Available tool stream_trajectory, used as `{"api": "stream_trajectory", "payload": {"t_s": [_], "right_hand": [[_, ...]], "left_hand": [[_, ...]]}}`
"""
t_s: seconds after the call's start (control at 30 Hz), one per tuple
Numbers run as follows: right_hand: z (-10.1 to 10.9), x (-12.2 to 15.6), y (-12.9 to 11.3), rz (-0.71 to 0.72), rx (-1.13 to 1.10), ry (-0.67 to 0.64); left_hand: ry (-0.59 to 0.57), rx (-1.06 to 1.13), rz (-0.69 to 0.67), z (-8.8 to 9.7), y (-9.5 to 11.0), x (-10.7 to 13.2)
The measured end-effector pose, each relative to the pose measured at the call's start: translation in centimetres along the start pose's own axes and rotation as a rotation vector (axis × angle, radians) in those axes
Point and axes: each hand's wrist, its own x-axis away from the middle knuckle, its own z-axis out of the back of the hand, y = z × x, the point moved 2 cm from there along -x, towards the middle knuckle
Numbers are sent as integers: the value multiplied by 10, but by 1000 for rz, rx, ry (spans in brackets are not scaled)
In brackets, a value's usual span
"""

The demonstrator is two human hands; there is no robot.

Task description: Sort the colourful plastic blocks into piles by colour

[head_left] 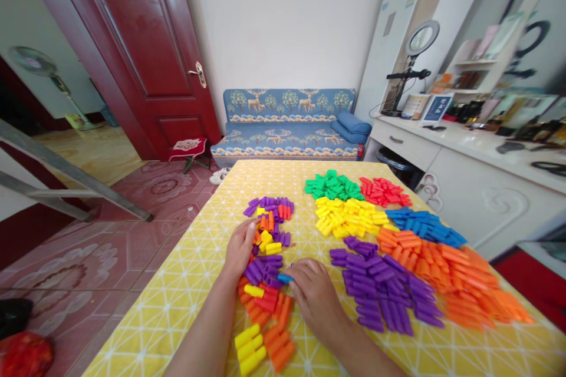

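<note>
Head cam: R hand (316, 291) has its grip closed on a blue plastic tube (283, 278) at the R edge of the mixed tube pile (263, 269); L hand (241, 247) curls along the pile's L side, can't tell if its grip holds anything. Step in hand looks like colour sorting, i.e. taking blue from the mix. Next move prob. calls for a lift R, past the purple pile (380, 285), to the blue pile (424, 227).

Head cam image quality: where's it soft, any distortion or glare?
Head view, edges: fan and outermost orange pieces look smeared; head view, centre: sofa reads crisper; head view, left: door leans outward, likely wide-angle distortion; head view, lighting: mostly even, only faint sheen on that door, no harsh shadows on the tablecloth.
</note>
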Motion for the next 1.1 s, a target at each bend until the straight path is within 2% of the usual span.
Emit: {"api": "stream_trajectory", "payload": {"t_s": [0.17,0.3,0.4,0.5,0.57,0.7,0.8,0.87,1.0,1.1], "right_hand": [[2,2,0,-6,16,22],[8,3,-1,-47,-11,114],[7,3,7,-176,-168,196],[7,-1,20,-359,-373,183],[15,-13,31,-407,-458,173],[57,-61,71,-467,-527,278],[93,-103,117,-688,-565,491],[109,-125,146,-790,-551,588],[119,-150,192,-939,-503,675],[116,-159,210,-983,-494,657]], "left_hand": [[-10,9,11,-1,-1,0],[-6,1,9,0,1,0],[-1,-13,9,0,1,0],[1,-21,2,0,0,0],[1,-20,0,0,-1,0],[-4,-12,1,-1,-1,0],[3,-7,2,-1,-2,0],[6,-6,-2,-1,-2,-1],[-2,-4,-15,-2,-4,-1],[2,5,-8,-2,-5,-1]]}}
